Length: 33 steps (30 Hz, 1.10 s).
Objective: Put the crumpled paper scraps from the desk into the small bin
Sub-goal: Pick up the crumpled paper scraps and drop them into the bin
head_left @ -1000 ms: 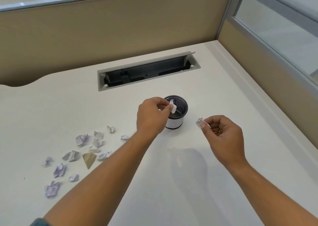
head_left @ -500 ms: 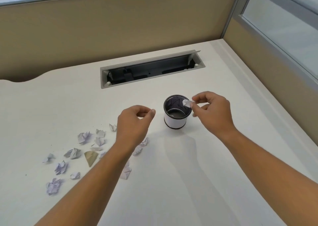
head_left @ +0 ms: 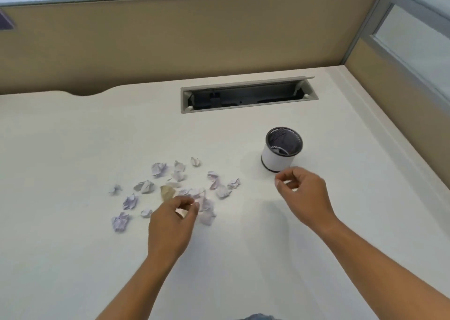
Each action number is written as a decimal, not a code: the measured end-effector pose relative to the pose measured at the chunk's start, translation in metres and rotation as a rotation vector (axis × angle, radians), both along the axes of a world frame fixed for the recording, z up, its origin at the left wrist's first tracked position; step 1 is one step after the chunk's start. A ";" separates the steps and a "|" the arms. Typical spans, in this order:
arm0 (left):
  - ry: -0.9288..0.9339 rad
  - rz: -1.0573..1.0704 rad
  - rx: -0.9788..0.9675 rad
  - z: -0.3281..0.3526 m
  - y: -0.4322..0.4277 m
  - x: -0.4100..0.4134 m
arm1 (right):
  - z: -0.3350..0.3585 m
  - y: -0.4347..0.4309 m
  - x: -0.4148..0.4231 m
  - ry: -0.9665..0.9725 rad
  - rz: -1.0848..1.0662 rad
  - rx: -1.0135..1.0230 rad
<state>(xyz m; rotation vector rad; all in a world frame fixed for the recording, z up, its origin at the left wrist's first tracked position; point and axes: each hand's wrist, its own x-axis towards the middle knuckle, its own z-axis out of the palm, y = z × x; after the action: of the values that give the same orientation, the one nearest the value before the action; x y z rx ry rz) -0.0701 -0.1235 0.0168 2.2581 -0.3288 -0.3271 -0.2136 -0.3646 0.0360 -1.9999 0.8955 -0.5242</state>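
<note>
- The crumpled paper scraps [head_left: 159, 168] are lying loose on the desk [head_left: 73, 149], spread in a patch to the left of the small bin [head_left: 275, 160] and well apart from it
- The left hand [head_left: 175, 222] is hovering over the near edge of that patch with thumb and forefinger drawn close; blur is hiding whether a scrap is pinched between them, so I cannot tell
- The right hand [head_left: 304, 193] is hanging just in front of the bin, its fingers loosely curled and showing nothing between them
- Each scrap is looking very light and soft, likely giving under the fingers and not breaking; a light pinch across the raised folds with thumb and forefinger should be enough
- Being so light, a scrap is probably prone to skidding when nudged, so coming down from above is looking safer than sweeping in sideways
- Counting: about seventeen scraps are showing, all pale lilac-white but one tan scrap [head_left: 168, 192]; those in the middle are overlapping, so the count is approximate
- One bin is standing upright with a dark mesh inside; its contents are not making themselves out
</note>
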 end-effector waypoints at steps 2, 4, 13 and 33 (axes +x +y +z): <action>-0.054 -0.027 0.057 -0.010 0.013 -0.006 | -0.014 0.025 -0.005 0.068 0.063 0.039; -0.109 -0.080 0.095 -0.017 0.019 -0.010 | -0.025 0.046 -0.008 0.125 0.118 0.067; -0.175 -0.172 0.268 -0.025 -0.005 -0.017 | -0.039 0.098 -0.019 0.198 0.219 0.120; -0.076 -0.187 0.253 -0.036 0.028 -0.038 | -0.029 0.110 -0.012 0.229 0.258 0.095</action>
<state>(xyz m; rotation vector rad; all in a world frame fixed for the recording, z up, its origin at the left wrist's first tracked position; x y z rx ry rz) -0.1081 -0.0952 -0.0193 2.4977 -0.5685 -0.3992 -0.2252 -0.2543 0.0068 -2.0758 0.7657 -0.1081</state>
